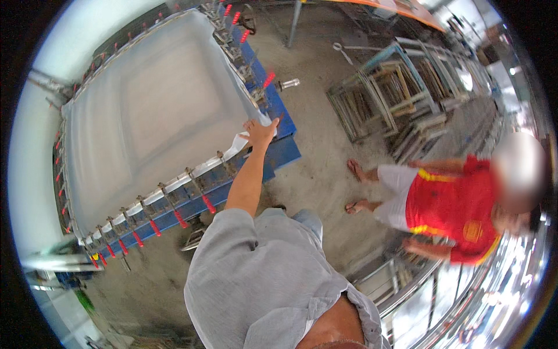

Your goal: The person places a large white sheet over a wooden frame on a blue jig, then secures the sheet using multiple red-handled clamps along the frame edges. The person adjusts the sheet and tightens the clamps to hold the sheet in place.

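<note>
Hand (260, 131) pinching white mesh (151, 110) corner at stretching frame (279, 145).
Fingers closing on the 3 o'clock corner; better pulling evenly, keeping fabric flat near the clamps (206, 200).

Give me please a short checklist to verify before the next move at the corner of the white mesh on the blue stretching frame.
1. Hand at the corner: ok. One hand grips the white mesh at its near right corner; which hand it is cannot be told.
2. Other hand: cannot tell, it is not in view.
3. Mesh surface: ok, it lies flat over the blue stretching frame, no big folds seen.
4. Red-handled clamps on the near edge: cannot tell if all are closed.
5. Corner mesh: not ok, a loose flap hangs free beside the hand.
6. Bystander in a red shirt: ok, standing apart from the frame.
</note>
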A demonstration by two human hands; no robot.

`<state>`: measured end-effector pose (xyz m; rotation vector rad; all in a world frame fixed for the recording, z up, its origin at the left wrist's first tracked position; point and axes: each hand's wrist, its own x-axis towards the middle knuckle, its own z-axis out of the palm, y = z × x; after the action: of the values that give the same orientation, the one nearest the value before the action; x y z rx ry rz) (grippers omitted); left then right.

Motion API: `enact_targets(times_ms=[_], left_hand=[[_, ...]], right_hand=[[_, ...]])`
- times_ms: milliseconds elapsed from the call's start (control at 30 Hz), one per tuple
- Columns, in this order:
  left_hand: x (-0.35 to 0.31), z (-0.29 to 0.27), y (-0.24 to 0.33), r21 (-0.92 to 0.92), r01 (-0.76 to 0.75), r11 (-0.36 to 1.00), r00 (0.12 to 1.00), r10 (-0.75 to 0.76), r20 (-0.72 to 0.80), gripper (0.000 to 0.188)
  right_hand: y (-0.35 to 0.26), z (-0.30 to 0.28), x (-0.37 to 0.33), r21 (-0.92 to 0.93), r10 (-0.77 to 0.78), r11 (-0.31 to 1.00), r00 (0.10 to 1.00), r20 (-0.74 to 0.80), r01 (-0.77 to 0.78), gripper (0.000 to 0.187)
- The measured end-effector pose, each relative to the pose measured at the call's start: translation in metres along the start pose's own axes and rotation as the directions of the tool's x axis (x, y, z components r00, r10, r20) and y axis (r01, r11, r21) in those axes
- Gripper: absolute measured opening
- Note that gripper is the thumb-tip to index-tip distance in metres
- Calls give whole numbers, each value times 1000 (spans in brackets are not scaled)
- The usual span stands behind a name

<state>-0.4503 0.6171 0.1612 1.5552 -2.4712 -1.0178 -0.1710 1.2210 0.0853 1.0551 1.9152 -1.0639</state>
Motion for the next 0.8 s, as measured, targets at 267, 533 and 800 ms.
enact_targets(times_ms=[267, 533, 800], left_hand=[[45, 60, 22, 94, 133, 987, 957, -103, -271, 43], [54, 92, 9, -245, -70, 967, 777, -101, -621, 21], [63, 77, 42, -512, 207, 834, 730, -480, -486, 29]], right_hand=[[-315, -61, 150, -395, -216, 882, 966, 144, 256, 33], [-833, 110, 213, -433, -565, -381, 164, 808, 817, 35], [-891, 462, -66, 455, 225, -585, -404, 886, 671, 21]])
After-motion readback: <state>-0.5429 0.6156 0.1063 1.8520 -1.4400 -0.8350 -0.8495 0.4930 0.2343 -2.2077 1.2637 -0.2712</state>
